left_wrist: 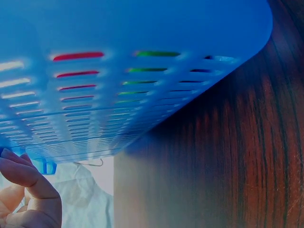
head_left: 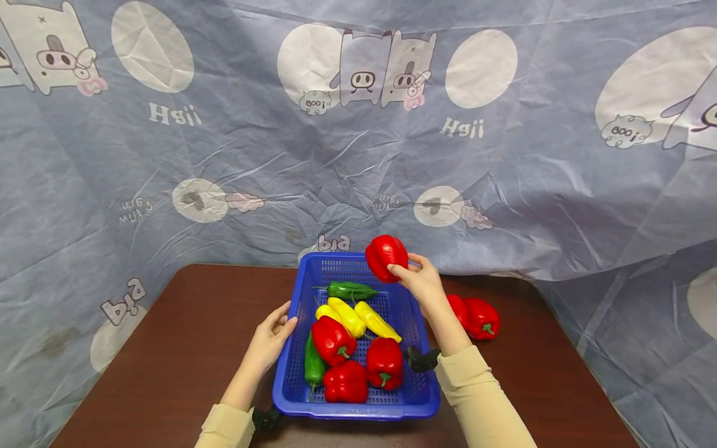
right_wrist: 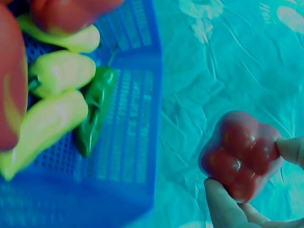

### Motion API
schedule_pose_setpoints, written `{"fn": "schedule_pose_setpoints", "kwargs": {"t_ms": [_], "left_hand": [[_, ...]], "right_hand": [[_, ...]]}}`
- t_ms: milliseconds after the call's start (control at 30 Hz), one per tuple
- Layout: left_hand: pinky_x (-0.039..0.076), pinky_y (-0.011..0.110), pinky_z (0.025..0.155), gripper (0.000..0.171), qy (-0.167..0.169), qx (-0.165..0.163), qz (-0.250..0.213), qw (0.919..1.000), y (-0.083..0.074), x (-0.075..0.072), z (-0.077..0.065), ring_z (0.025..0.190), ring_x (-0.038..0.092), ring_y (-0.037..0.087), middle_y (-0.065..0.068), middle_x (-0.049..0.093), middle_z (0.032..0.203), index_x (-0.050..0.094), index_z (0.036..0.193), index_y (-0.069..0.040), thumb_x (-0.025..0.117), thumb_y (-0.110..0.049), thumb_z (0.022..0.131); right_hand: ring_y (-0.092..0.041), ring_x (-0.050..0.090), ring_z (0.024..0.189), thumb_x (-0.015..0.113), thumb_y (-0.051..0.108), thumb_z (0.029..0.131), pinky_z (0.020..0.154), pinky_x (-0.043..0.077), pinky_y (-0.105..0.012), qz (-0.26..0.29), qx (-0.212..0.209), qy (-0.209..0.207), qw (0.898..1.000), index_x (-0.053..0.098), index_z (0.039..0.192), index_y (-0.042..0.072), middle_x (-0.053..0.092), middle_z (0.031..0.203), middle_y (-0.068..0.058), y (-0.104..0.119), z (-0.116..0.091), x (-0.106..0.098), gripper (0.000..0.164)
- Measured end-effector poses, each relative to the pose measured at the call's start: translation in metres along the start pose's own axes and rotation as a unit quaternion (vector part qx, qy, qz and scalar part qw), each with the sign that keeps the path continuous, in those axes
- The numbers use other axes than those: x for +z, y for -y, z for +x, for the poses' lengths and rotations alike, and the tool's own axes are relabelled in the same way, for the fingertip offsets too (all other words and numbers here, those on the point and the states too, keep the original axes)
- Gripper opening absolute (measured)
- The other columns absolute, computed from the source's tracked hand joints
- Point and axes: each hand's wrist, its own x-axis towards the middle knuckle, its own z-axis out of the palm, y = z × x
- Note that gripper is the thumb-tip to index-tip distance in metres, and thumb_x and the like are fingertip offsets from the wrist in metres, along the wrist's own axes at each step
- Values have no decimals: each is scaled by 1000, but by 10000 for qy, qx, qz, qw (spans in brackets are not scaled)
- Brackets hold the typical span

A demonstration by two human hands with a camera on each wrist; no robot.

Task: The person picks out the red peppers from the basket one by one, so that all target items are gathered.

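Note:
My right hand [head_left: 421, 283] pinches a red bell pepper [head_left: 385, 256] between thumb and fingers, above the far right corner of a blue plastic basket [head_left: 355, 410]. In the right wrist view the lobed underside of that bell pepper [right_wrist: 241, 154] shows. My left hand [head_left: 271, 336] holds the basket's left rim, thumb on the edge; in the left wrist view its curled fingers [left_wrist: 33, 183] are at the rim. Inside the basket lie several red bell peppers [head_left: 333, 340], yellow peppers [head_left: 378, 322], a long green pepper [head_left: 351, 290] at the back and another green pepper [head_left: 314, 361] at left.
Two more red bell peppers [head_left: 482, 318] lie on the dark wooden table [head_left: 185, 348] right of the basket, partly behind my right forearm. A grey-blue cloth [head_left: 252, 155] with cartoon pigs hangs behind the table's far edge.

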Motion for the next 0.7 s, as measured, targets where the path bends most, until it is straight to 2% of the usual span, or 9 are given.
{"fn": "schedule_pose_setpoints", "kwargs": {"t_ms": [200,333,433,533,700], "left_hand": [[52,19,66,53,-11,-33,-25,10000,-2,-2,0,71,58,4,16,61,103,46,145,0,64,-12,96],[51,18,65,53,25,-24,-25,10000,-4,-3,0,70,57,3,16,61,103,45,145,1,63,-12,97],[50,18,65,54,17,-33,-3,10000,-5,-3,0,70,56,3,14,60,101,45,145,1,63,-13,97],[50,18,65,54,6,-74,15,10000,-5,-3,-1,70,56,3,12,59,101,45,145,0,63,-13,97],[52,18,66,53,32,-79,19,10000,-4,-1,-2,72,58,4,13,60,101,46,145,0,63,-13,96]], "right_hand": [[-32,56,126,66,23,92,107,44,-41,161,125,-170,9996,32,152,2,45,145,-25,-4,-4,-28,72],[-15,64,107,67,25,93,104,46,-36,203,162,-287,9993,30,153,3,45,144,-23,-9,-8,-48,74],[-1,63,92,67,27,93,102,47,-32,234,162,-352,9990,27,154,3,44,144,-22,-15,-14,-62,77],[5,61,87,68,27,93,100,47,-29,293,174,-402,9986,24,155,3,41,146,-22,-23,-22,-76,80],[9,59,85,68,28,93,90,52,-16,290,250,-492,9981,22,156,4,38,148,-20,-41,-38,-100,81]]}}
